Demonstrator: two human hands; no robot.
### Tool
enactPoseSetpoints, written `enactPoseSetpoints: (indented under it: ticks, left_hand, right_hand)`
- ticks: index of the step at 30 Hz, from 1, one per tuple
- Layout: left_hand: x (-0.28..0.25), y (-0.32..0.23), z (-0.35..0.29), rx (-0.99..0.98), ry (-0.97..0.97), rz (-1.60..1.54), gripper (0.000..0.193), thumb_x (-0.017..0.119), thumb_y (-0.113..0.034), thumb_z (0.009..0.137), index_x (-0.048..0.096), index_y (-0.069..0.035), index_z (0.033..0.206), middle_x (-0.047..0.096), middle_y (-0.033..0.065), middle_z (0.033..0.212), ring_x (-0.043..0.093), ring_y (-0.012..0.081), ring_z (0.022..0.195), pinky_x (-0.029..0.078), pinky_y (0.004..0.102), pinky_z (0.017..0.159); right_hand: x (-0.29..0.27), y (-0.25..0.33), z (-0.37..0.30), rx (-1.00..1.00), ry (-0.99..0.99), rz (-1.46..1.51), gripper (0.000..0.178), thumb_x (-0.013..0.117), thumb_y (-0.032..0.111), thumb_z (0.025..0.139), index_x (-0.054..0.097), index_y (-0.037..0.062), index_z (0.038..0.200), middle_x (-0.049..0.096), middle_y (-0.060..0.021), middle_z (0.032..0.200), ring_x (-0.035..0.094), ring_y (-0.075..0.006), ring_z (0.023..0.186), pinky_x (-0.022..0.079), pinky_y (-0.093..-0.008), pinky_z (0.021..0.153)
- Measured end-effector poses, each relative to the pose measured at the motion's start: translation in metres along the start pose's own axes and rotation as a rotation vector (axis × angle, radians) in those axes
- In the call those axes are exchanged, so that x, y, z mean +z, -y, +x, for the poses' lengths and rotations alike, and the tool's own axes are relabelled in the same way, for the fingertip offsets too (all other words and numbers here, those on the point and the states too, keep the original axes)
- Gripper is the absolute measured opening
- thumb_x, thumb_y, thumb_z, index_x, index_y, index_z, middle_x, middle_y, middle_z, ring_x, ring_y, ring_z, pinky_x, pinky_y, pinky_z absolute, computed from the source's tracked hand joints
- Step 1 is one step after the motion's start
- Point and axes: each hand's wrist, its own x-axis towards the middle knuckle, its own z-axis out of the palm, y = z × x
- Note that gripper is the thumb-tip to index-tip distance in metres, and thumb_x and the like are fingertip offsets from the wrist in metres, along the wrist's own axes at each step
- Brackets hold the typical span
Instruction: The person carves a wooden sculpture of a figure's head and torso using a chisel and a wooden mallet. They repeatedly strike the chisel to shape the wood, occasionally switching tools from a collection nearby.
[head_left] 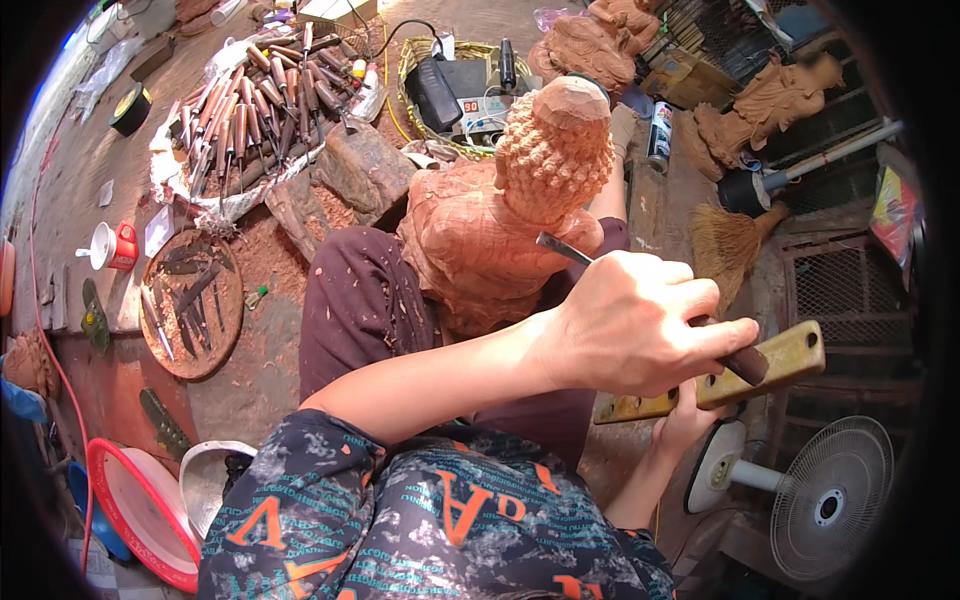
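A reddish carved wooden statue point(470, 235) stands between my knees, its back toward me and its head covered in rows of small knobs. My left hand point(640, 325) reaches across from the left, closed around a chisel point(748, 366). The chisel's metal blade points at the statue's shoulder; whether it touches cannot be made out. Below and right of it, my right hand point(685, 420) is closed on a flat yellowish bar point(790, 355) with dark holes along it. The bar lies close to the chisel's handle end. Part of the bar is hidden behind my left hand.
Many wooden-handled chisels point(255, 110) lie heaped at far left, near a round board point(190, 355) of dark blades. A wire basket point(408, 60) holds an electric control box. A fan point(828, 505), a broom point(730, 250) and more carved figures point(770, 105) stand at right.
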Motion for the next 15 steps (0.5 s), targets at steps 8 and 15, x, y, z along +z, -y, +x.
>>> enactPoseSetpoints:
  ticks: [8, 15]
  left_hand:
    - [0.002, 0.006, 0.0, -0.061, 0.047, -0.043, 0.037, 0.073, -0.036, 0.067, 0.067, -0.021, 0.101, 0.051, -0.0035, 0.066, 0.053, 0.0139, 0.054, 0.041, 0.0285, 0.047]
    - [0.002, 0.008, 0.001, -0.07, 0.046, -0.015, 0.036, 0.074, -0.033, 0.066, 0.067, -0.021, 0.1, 0.052, -0.0039, 0.068, 0.054, 0.0144, 0.056, 0.041, 0.0294, 0.046]
  right_hand:
    - [-0.009, 0.016, -0.001, 0.059, 0.06, 0.252, 0.056, 0.056, -0.005, 0.082, 0.035, 0.0036, 0.133, 0.053, -0.0058, 0.088, 0.05, -0.0108, 0.075, 0.045, -0.0266, 0.073]
    - [-0.004, 0.009, -0.012, -0.131, 0.069, -0.267, 0.056, 0.061, -0.002, 0.085, 0.033, 0.0012, 0.133, 0.053, -0.0055, 0.084, 0.049, -0.0114, 0.073, 0.044, -0.0266, 0.073]
